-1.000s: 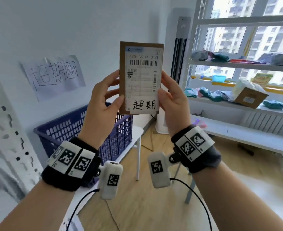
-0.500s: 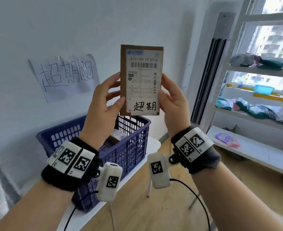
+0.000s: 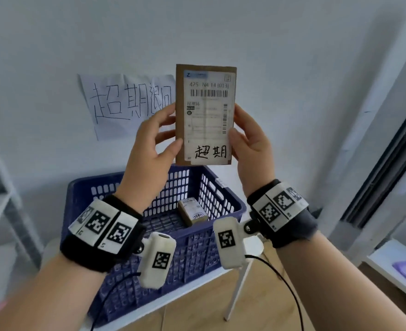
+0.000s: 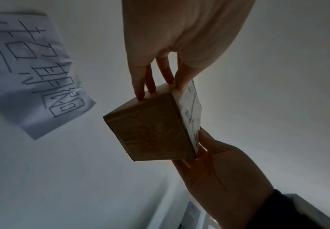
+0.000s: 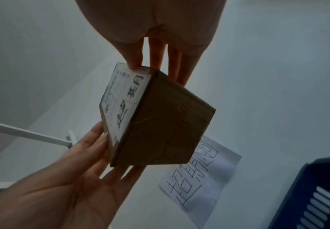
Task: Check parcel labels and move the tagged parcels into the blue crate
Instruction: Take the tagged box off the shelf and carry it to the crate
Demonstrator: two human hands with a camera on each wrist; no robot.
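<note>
Directly above the blue crate (image 3: pixel 223 187), the tagged parcel (image 3: pixel 205 114) is being held upright, long axis vertical, pinched between the left hand (image 3: pixel 149 151) and the right hand (image 3: pixel 252 149), fingers along its side edges, so lowering is being favoured.

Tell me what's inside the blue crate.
One small brown parcel with a handwritten tag lies on the floor of the blue crate. The left hand and wrist cover its left part, so more may be hidden.

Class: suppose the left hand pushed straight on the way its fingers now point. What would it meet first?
Probably the wall: the left hand, gripping the held parcel, points up and away, near the handwritten paper sign. Depth is unclear.
</note>
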